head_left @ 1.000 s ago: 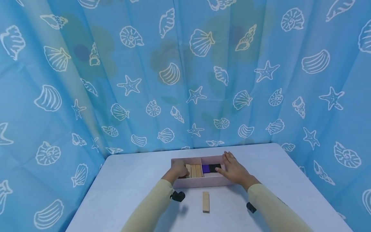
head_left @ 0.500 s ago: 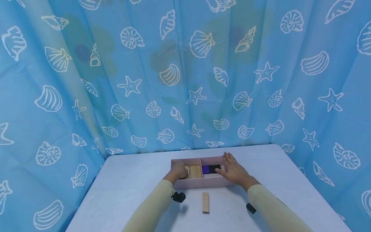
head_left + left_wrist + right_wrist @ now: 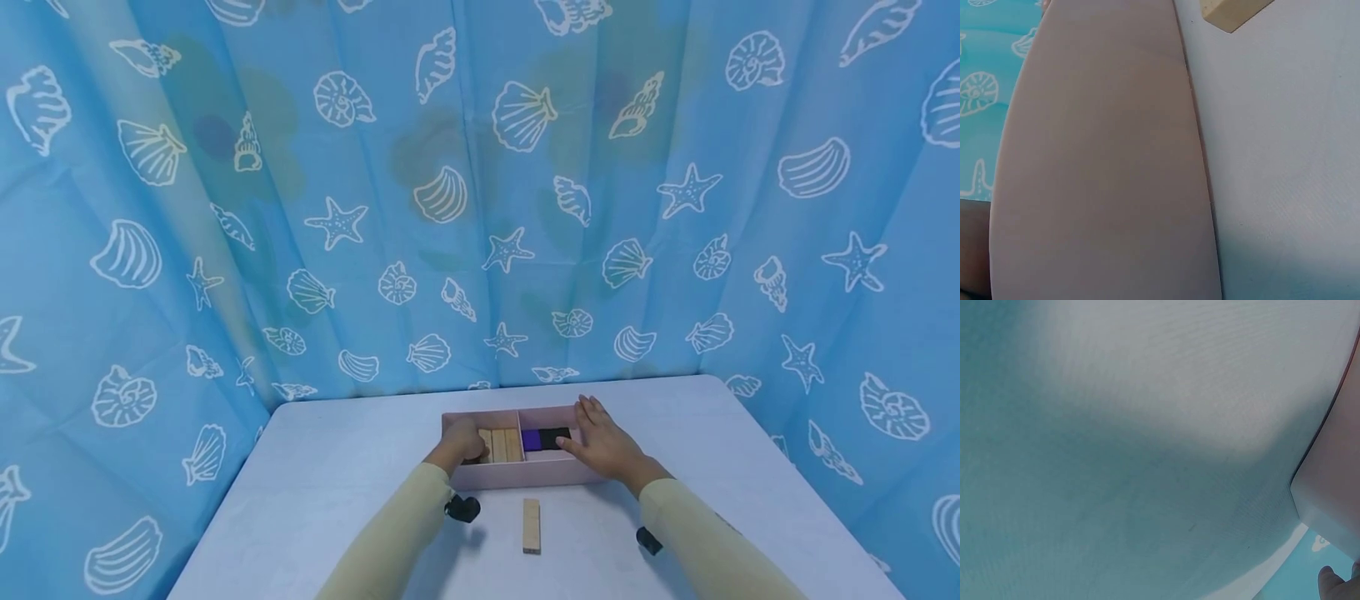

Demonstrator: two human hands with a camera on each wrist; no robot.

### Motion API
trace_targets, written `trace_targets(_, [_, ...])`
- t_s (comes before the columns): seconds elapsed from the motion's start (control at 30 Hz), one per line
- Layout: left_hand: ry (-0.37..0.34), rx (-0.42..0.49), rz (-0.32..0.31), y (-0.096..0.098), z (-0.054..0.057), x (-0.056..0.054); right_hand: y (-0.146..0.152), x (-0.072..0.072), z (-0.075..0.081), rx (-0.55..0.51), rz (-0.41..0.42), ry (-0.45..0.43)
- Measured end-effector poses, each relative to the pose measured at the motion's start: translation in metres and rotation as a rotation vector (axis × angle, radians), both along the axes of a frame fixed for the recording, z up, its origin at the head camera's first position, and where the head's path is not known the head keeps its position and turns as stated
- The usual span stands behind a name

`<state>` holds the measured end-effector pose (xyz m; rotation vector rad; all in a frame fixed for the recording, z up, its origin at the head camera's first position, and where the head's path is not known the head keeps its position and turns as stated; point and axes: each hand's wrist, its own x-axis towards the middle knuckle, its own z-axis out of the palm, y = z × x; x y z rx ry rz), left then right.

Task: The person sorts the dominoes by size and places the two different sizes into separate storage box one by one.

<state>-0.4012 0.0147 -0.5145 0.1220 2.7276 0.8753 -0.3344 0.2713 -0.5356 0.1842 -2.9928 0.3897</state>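
Observation:
My left hand (image 3: 462, 439) reaches down into the left compartment of a pink divided box (image 3: 517, 475), its fingers bent and their tips hidden. Right beside it, touching or nearly so, stands a row of light wooden blocks (image 3: 501, 446); whether the fingers pinch one is hidden. With fingers straight, my right hand (image 3: 603, 442) rests across the box's right end, thumb over the right compartment. That compartment holds a purple block (image 3: 532, 440) and a black block (image 3: 556, 438). In the left wrist view the box's front wall (image 3: 1104, 150) covers most of the hand.
One loose wooden block (image 3: 531, 527) lies on the white table (image 3: 337, 500) in front of the box. A blue shell-print curtain (image 3: 480, 275) hangs behind and around the table.
A wooden block beside my left hand leaned half a second ago and now stands in line with the others. My right hand stays at the box's right end.

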Motion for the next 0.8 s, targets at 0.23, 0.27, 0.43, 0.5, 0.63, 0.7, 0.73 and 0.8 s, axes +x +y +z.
trace_targets(0.23, [0.017,0.027,0.002,-0.0013,-0.0018,0.0013,0.0004,0.0000,-0.0010,0.005,0.001,0.002])
trace_targets(0.27, [0.019,0.034,0.003,-0.0012,-0.0010,0.0021,0.0004,0.0000,-0.0008,0.006,0.000,0.004])
trace_targets(0.43, [0.015,0.063,0.007,-0.0020,0.0027,0.0044,-0.0005,0.0004,0.0017,0.015,-0.004,-0.004])
trace_targets(0.5, [0.016,0.059,0.005,-0.0019,0.0033,0.0040,-0.0005,0.0006,0.0028,0.017,-0.003,-0.009])
trace_targets(0.63, [0.014,0.047,0.006,-0.0009,0.0023,0.0030,0.0001,0.0006,0.0031,0.017,0.003,-0.010])
trace_targets(0.7, [0.015,0.041,0.005,-0.0007,0.0012,0.0023,0.0001,0.0001,0.0022,0.019,0.002,-0.007])
trace_targets(0.73, [0.011,0.044,0.006,-0.0007,0.0007,0.0020,0.0001,-0.0001,0.0017,0.016,0.003,-0.003])
trace_targets(0.8, [0.010,0.043,0.006,-0.0009,0.0001,0.0013,-0.0002,-0.0006,0.0003,0.008,0.004,-0.003])
